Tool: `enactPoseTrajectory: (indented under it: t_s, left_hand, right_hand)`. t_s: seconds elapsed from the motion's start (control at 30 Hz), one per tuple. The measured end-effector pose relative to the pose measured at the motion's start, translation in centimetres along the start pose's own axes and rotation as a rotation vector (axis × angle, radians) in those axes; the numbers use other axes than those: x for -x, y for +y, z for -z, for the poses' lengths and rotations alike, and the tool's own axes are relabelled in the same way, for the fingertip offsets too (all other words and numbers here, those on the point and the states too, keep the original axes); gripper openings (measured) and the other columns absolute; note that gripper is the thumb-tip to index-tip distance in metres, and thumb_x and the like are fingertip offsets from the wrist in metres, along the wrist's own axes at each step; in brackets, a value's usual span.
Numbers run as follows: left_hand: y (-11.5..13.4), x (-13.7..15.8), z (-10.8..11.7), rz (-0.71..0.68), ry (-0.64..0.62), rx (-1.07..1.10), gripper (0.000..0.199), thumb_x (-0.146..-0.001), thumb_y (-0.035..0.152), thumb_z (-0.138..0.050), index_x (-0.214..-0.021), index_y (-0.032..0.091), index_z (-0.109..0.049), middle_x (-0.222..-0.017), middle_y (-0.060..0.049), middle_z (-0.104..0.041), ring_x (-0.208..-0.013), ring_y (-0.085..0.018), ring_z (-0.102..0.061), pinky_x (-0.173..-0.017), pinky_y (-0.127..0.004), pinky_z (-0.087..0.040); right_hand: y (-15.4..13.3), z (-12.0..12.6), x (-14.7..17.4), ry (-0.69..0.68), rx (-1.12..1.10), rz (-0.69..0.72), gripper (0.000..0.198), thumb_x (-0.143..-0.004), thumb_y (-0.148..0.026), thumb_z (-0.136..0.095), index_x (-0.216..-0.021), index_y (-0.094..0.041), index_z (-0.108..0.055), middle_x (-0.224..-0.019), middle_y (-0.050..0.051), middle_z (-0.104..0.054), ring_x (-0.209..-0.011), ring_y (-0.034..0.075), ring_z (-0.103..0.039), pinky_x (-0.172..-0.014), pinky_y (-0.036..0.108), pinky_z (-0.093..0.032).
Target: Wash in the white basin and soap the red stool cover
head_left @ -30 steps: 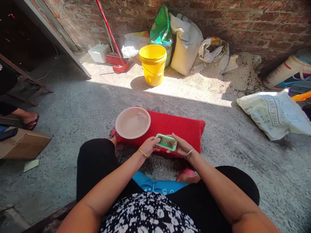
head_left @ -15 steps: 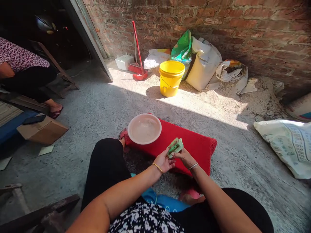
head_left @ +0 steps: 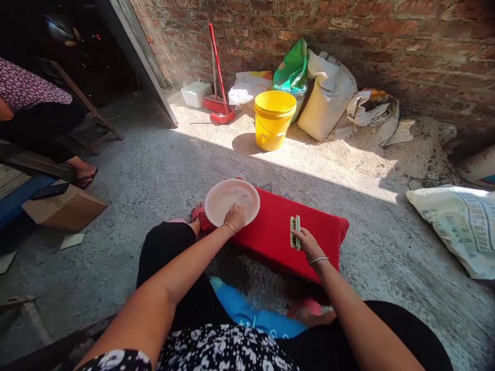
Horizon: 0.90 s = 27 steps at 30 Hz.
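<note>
A green scrub brush (head_left: 295, 232) stands nearly upright in my right hand (head_left: 307, 240), bristles facing left, over the red cloth (head_left: 288, 211). My left hand (head_left: 235, 215) reaches down into a pale pink basin (head_left: 209, 211) of water. Its fingers point into the basin and are partly hidden, so their grip does not show clearly. Something pale or clear shows in the water (head_left: 244, 197) just beyond the hand. The basin rests on the left end of the cloth, which covers a low, bench-like surface.
A yellow bucket (head_left: 274, 123) stands ahead, before filled sacks (head_left: 328, 100) at the brick wall. A broom and red dustpan (head_left: 223, 116) lean nearby. Another person (head_left: 33, 93) sits at left near a cardboard box (head_left: 64, 211). A printed sack (head_left: 456, 221) lies at right.
My hands have parted. The left one has let go of the brush and moved into the basin; the right one has carried the brush rightward and turned it upright.
</note>
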<state>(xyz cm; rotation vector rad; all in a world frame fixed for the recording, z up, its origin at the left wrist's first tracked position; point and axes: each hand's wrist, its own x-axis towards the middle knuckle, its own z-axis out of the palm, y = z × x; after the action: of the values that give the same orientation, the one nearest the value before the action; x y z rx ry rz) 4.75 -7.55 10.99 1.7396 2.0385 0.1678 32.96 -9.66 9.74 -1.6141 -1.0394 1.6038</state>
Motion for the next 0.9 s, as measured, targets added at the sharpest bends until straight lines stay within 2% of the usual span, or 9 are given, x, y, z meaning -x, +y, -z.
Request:
enactPoseTrajectory:
  t_s: [0.1,0.27,0.37,0.5,0.63,0.77,0.9]
  left_hand:
    - [-3.0,-3.2,0.9,0.014,-0.094,-0.25,0.053,-0.088,0.03,-0.05,-0.14,0.023,-0.046,-0.145,-0.017,-0.04,-0.131,-0.034,-0.04,-0.101,-0.047,-0.038]
    - [-6.5,-7.1,-1.0,-0.042,-0.314,-0.355,0.065,-0.088,0.045,-0.051,-0.149,0.035,-0.032,-0.161,-0.013,-0.015,-0.146,-0.039,-0.01,-0.105,-0.061,-0.029]
    - [-7.4,-8.7,-2.4,-0.025,-0.379,-0.36,0.079,-0.081,0.047,-0.061,-0.151,0.036,-0.026,-0.163,-0.013,-0.007,-0.146,-0.043,-0.004,-0.106,-0.065,-0.025]
    - [-7.9,-9.8,-3.7,-0.003,-0.443,-0.458,0.111,-0.061,0.045,-0.079,-0.154,0.03,-0.02,-0.162,-0.019,-0.005,-0.144,-0.047,-0.007,-0.109,-0.067,-0.018]
    - [-7.9,-10.2,-4.3,0.055,-0.536,-0.486,0.122,-0.057,0.043,-0.082,-0.154,0.036,-0.008,-0.162,-0.015,0.009,-0.143,-0.051,-0.002,-0.103,-0.071,-0.027]
    - [-7.6,-10.3,-4.9,0.114,-0.535,-0.449,0.124,-0.058,0.036,-0.083,-0.153,0.041,-0.003,-0.161,-0.014,0.014,-0.143,-0.051,0.001,-0.095,-0.075,-0.032]
    - [-7.4,-10.4,-5.5,0.126,-0.509,-0.42,0.126,-0.055,0.029,-0.085,-0.153,0.04,-0.007,-0.161,-0.016,0.011,-0.142,-0.054,0.003,-0.094,-0.078,-0.032]
  right_hand:
    - [0.9,-0.1,-0.1,-0.03,-0.006,-0.043,0.042,-0.066,-0.052,-0.07,-0.091,-0.019,-0.061,-0.059,-0.003,-0.055,-0.052,0.013,-0.048,-0.049,0.026,-0.034]
    - [1.4,-0.8,0.5,-0.083,0.002,-0.093,0.048,-0.066,-0.052,-0.072,-0.1,-0.019,-0.063,-0.066,-0.002,-0.059,-0.059,0.015,-0.051,-0.053,0.026,-0.037]
    - [1.6,-1.2,0.7,-0.139,0.002,-0.12,0.057,-0.065,-0.049,-0.074,-0.11,-0.018,-0.06,-0.068,-0.003,-0.057,-0.061,0.014,-0.05,-0.055,0.026,-0.037]
    - [2.6,-1.3,-0.4,-0.198,-0.013,-0.155,0.069,-0.059,-0.036,-0.077,-0.122,-0.019,-0.053,-0.066,-0.006,-0.055,-0.058,0.012,-0.048,-0.053,0.025,-0.037]
    - [3.9,-0.6,-3.5,-0.161,0.055,-0.207,0.078,-0.053,-0.025,-0.072,-0.128,-0.018,-0.05,-0.064,-0.007,-0.055,-0.054,0.012,-0.048,-0.051,0.025,-0.035]
    - [3.6,-0.9,-7.5,-0.025,0.311,-0.185,0.085,-0.053,-0.026,-0.07,-0.134,-0.019,-0.046,-0.069,-0.005,-0.057,-0.057,0.015,-0.051,-0.057,0.029,-0.039]
    - [0.8,-3.9,-10.7,-0.004,0.836,-0.021,0.077,-0.061,-0.029,-0.07,-0.135,-0.024,-0.049,-0.102,0.008,-0.062,-0.087,0.024,-0.058,-0.075,0.034,-0.041]
